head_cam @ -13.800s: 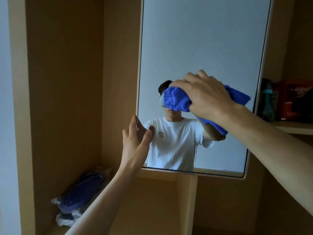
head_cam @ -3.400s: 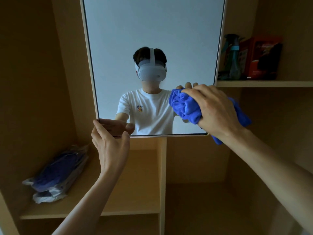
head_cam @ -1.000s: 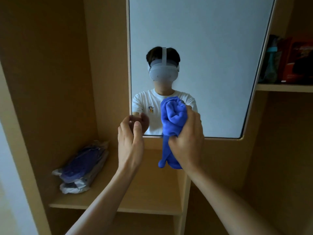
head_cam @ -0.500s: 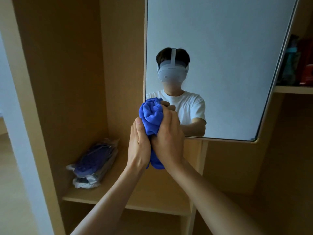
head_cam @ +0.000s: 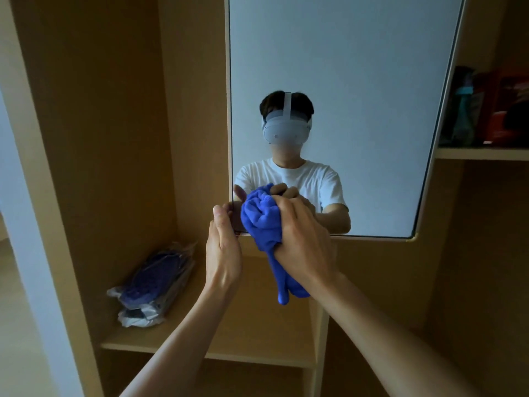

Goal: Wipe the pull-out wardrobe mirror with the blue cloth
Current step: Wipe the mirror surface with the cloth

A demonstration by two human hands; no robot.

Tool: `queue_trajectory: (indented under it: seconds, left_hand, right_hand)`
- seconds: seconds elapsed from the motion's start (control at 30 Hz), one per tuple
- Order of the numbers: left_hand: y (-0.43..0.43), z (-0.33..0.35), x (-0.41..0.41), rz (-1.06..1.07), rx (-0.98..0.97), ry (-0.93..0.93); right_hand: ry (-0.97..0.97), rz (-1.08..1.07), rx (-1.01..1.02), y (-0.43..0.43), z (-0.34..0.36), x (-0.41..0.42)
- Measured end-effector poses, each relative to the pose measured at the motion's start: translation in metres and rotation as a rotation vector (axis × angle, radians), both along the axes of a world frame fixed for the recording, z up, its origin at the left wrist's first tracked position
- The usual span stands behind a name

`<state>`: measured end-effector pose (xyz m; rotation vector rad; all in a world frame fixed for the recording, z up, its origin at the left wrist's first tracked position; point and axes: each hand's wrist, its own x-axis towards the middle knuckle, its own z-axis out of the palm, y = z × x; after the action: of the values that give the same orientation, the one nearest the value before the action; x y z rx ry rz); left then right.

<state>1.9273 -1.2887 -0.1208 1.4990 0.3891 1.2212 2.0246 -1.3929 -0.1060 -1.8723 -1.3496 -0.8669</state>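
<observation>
The tall frameless wardrobe mirror point(head_cam: 343, 67) stands out from the pale wooden cabinet, so its left edge hangs free. That is likely why the left hand point(head_cam: 223, 247) lies flat against the lower-left edge, fingers nearly straight, bracing rather than gripping. The right hand point(head_cam: 303, 242) is clenched round the bunched blue cloth point(head_cam: 263, 219), pressing the wad on the glass at the bottom-left corner while a loose tail dangles below the frame. Balling it up probably gives firmer pressure there.
</observation>
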Motion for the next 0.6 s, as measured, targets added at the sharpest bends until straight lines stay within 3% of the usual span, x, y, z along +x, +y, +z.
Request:
queue_trajectory:
  seconds: [0.27,0.6]
  left_hand:
    - [-0.004,0.002,0.002,0.078,0.038,0.054]
    - [-0.009,-0.001,0.004,0.131,0.015,0.064]
  right_hand:
    - [0.119,-0.042,0.053,-0.066,0.000,0.053]
    - [0.081,-0.103,0.394,-0.133,0.010,0.098]
